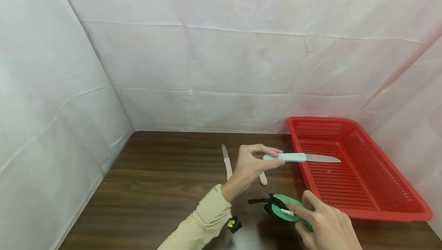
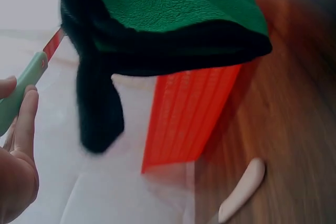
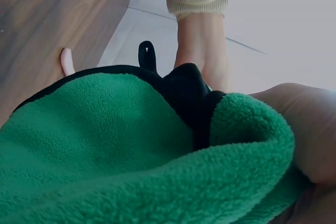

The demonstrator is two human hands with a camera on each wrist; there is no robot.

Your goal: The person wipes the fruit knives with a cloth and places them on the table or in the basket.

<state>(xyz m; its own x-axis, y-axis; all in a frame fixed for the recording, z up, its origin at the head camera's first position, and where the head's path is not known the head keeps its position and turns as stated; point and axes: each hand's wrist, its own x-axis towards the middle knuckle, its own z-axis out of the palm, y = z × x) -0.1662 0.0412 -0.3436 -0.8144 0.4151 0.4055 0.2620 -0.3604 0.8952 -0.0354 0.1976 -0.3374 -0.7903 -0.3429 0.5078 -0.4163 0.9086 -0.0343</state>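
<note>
My left hand (image 1: 250,165) pinches the pale mint-green handle of a knife (image 1: 293,157) between thumb and fingers. Its blade points right, overlapping the red basket's near left side in the head view. Below it, my right hand (image 1: 324,219) grips a green cloth (image 1: 282,200) with black edging and a black hanging loop (image 3: 147,56). Fuzzy folds of the cloth fill much of the right wrist view, while the left wrist view shows it hanging close to the knife. Cloth and knife stand apart in the head view.
A red perforated basket (image 1: 397,188) stands at the table's right. One knife with a pale pink handle (image 1: 228,167) lies on the brown wooden table (image 1: 165,181) left of my left hand. Another pale handle (image 1: 263,179) shows partly behind that hand. White sheets (image 1: 221,62) hang around the table.
</note>
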